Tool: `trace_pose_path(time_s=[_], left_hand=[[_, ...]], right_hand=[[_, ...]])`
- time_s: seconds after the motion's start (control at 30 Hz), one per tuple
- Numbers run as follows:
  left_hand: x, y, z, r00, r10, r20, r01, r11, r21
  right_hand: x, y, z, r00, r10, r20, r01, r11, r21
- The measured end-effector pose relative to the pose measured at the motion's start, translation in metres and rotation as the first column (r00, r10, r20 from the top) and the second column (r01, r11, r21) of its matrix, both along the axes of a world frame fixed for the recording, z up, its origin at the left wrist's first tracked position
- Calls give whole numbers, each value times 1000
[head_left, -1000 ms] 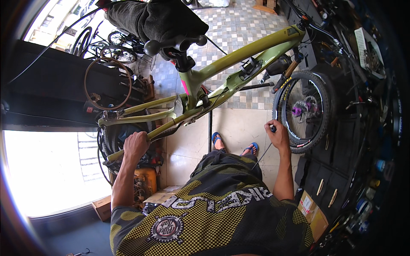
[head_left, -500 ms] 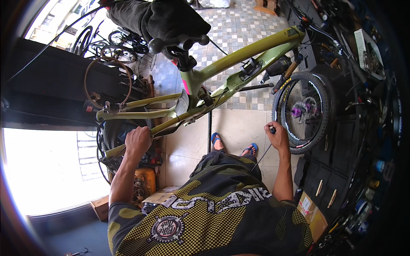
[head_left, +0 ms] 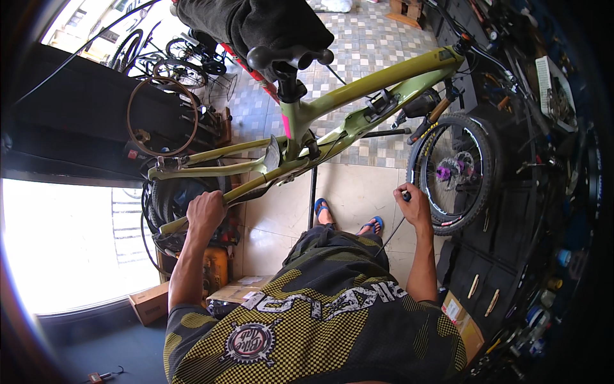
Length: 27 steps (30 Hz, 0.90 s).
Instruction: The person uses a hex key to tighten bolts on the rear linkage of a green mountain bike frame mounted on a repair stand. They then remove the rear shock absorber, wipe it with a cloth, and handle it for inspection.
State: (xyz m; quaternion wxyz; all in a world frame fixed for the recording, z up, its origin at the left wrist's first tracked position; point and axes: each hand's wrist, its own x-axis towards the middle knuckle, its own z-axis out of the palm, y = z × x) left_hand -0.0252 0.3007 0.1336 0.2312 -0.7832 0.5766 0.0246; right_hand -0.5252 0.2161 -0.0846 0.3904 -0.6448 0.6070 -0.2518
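An olive-green bicycle frame point(head_left: 358, 89) hangs in front of me, its rear wheel absent from the rear stays. My left hand point(head_left: 206, 211) is closed round the nearer rear stay point(head_left: 256, 184), close to its back end. On the right, my right hand point(head_left: 414, 203) is closed on a black-handled tool with a long thin shaft point(head_left: 396, 231). That shaft slants down toward my shirt, clear of the frame; its exact kind is hard to make out. The front wheel point(head_left: 448, 173), with a purple hub, stands just beyond my right hand.
A dark cloth point(head_left: 256, 29) covers the saddle area above the frame. At far left are several bicycles point(head_left: 182, 61) and a bare rim point(head_left: 130, 115). Dark cabinets point(head_left: 470, 269) line the right side. Cardboard boxes point(head_left: 150, 303) lie at lower left.
The view has shifted slightly, so the frame and cloth sit a little further right. Both hands keep their grips in nearly the same places.
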Motion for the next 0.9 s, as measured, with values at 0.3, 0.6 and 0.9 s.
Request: trace_pose_path(time_s=[0.3, 0.6, 0.9], left_hand=[[38, 30, -30, 997, 9, -83, -15, 998, -65], [69, 56, -63, 975, 71, -212, -92, 992, -91], [64, 49, -61, 977, 76, -198, -95, 992, -84]], right_hand=[[8, -5, 4, 999, 28, -35, -28, 999, 16], [9, -4, 9, 998, 36, -53, -38, 999, -24], [2, 2, 7, 999, 21, -40, -22, 1000, -19]])
